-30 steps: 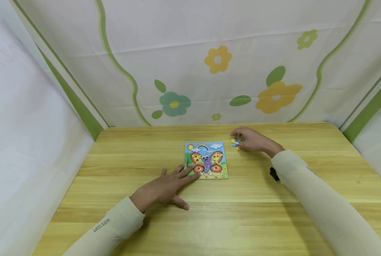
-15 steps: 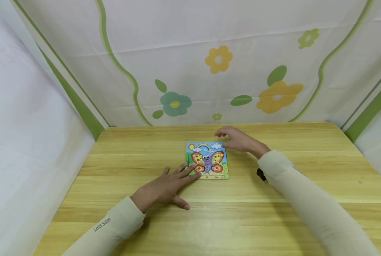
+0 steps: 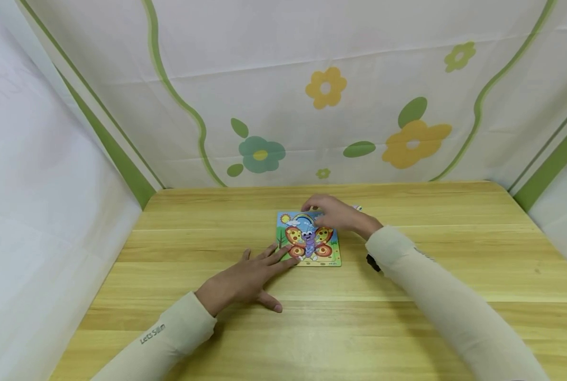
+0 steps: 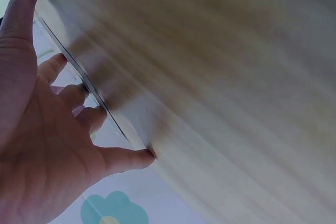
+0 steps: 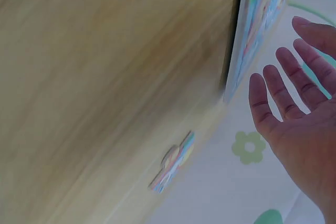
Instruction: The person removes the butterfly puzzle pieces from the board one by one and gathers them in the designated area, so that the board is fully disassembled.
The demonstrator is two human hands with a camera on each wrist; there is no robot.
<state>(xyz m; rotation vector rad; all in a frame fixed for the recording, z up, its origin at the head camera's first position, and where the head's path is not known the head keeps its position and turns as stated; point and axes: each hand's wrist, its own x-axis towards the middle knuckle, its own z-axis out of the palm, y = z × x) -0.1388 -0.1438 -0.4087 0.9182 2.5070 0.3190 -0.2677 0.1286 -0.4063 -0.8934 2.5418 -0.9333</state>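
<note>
Left hand (image 3: pixel 247 278) is lying spread, some fingertips resting on the lower left of the puzzle (image 3: pixel 309 246), thumb on the table (image 3: pixel 179 312). Right hand (image 3: pixel 336 212) is hovering at the upper right edge, fingers apart, slightly bent, gripping nothing visible. Puzzle is lying flat mid-table; loose piece (image 5: pixel 173 162) is sitting near it.

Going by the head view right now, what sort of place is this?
Likely a screened-off tabletop booth: flower-print sheeting stands behind a wood-grain table, with a butterfly board lying on it.
</note>
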